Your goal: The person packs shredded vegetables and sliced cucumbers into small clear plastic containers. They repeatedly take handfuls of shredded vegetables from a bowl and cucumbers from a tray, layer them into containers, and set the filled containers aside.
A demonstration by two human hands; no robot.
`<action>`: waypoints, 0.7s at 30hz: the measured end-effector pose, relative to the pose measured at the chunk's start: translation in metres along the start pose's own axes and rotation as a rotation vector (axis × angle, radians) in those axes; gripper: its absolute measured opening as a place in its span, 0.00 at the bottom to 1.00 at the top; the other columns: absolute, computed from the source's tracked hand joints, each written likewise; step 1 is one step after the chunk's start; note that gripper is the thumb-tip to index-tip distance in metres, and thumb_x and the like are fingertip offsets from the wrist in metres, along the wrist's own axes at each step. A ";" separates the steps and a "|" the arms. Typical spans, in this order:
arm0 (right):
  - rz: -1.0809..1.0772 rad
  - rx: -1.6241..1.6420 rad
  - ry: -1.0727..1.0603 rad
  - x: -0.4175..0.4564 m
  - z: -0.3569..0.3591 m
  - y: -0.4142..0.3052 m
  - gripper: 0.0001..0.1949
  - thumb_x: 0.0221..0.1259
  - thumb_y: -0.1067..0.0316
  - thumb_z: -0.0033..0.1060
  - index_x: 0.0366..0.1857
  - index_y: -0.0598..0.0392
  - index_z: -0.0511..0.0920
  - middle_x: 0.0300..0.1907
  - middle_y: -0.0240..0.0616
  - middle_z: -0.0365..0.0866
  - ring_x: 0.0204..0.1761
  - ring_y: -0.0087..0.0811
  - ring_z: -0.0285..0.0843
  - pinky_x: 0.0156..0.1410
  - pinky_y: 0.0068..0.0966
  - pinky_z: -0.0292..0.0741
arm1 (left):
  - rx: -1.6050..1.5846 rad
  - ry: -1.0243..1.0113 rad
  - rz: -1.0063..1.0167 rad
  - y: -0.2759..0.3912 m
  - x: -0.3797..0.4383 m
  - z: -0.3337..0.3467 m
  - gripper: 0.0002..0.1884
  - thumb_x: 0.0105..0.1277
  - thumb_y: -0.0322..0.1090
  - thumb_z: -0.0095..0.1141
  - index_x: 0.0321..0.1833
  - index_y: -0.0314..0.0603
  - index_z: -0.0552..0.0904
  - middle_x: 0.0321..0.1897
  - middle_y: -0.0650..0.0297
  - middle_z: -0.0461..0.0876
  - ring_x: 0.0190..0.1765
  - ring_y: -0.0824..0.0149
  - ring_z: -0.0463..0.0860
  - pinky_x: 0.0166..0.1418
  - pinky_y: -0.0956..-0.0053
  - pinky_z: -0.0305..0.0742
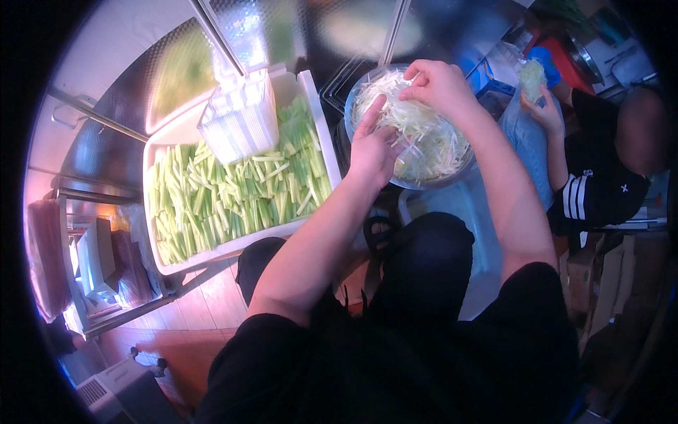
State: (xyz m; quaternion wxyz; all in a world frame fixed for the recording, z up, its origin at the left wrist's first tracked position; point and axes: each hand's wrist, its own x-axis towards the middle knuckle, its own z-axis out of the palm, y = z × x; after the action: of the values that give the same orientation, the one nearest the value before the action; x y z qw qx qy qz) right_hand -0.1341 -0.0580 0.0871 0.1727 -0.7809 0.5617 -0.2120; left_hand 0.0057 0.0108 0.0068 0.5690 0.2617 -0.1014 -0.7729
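A round clear bowl (354, 106) in front of me is heaped with pale shredded vegetable (434, 153). My left hand (373, 153) is over its near left side, thumb raised and fingers curled around a bunch of shreds. Something clear and shiny, possibly plastic film, shows beside those fingers. Above the far side of the heap, my right hand (437, 87) bends down with thumb and fingertips close together. Whether shreds are pinched there is hard to tell. Left of the bowl, a white plastic tub (233, 238) contains cut green stalks (212, 196), with a striped plastic basket (241, 119) resting on them.
To the right, a person in dark clothes holds a small bundle of pale shreds (532, 79). Past the bowl lies a blue-and-white box (490, 79). A translucent bin (476, 228) stands by my right knee. Metal cabinet doors (344, 32) rise behind; a shelf unit (114, 265) stands left.
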 end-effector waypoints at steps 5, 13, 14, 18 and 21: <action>0.038 0.377 0.233 -0.022 0.000 0.022 0.26 0.45 0.65 0.77 0.52 0.53 0.77 0.48 0.38 0.80 0.50 0.30 0.78 0.52 0.30 0.76 | -0.074 0.019 0.018 0.004 0.001 -0.004 0.32 0.63 0.12 0.37 0.71 0.48 0.66 0.68 0.52 0.63 0.60 0.51 0.74 0.58 0.53 0.76; 0.047 0.226 0.289 -0.074 0.056 0.001 0.50 0.37 0.63 0.79 0.67 0.53 0.52 0.65 0.55 0.52 0.63 0.49 0.63 0.61 0.40 0.72 | -0.090 0.005 0.123 0.000 0.006 -0.010 0.32 0.62 0.12 0.37 0.69 0.50 0.67 0.67 0.52 0.65 0.62 0.51 0.73 0.57 0.55 0.76; 0.101 0.294 0.297 -0.072 0.059 0.000 0.48 0.38 0.65 0.77 0.66 0.53 0.53 0.65 0.54 0.53 0.62 0.48 0.65 0.60 0.38 0.73 | -0.080 0.004 0.142 0.000 0.006 -0.011 0.33 0.62 0.12 0.37 0.69 0.51 0.67 0.67 0.52 0.65 0.62 0.51 0.73 0.57 0.55 0.76; 0.210 0.371 0.328 -0.068 0.065 0.006 0.37 0.44 0.70 0.73 0.61 0.54 0.61 0.60 0.46 0.65 0.54 0.36 0.73 0.51 0.29 0.78 | -0.051 0.068 0.135 0.005 -0.001 -0.001 0.32 0.63 0.13 0.37 0.69 0.52 0.67 0.67 0.52 0.64 0.61 0.52 0.74 0.57 0.54 0.76; 0.157 0.396 0.417 -0.065 0.064 0.011 0.29 0.47 0.71 0.70 0.55 0.56 0.67 0.52 0.42 0.73 0.45 0.31 0.77 0.48 0.30 0.78 | -0.055 0.084 0.111 0.006 -0.002 0.001 0.32 0.63 0.13 0.36 0.69 0.52 0.67 0.67 0.54 0.64 0.61 0.53 0.73 0.56 0.53 0.76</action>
State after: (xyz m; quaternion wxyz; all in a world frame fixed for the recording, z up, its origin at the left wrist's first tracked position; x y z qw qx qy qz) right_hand -0.1273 0.0022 0.0187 0.2184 -0.6257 0.5916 -0.4591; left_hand 0.0103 0.0111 0.0111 0.6216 0.2723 -0.0704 -0.7311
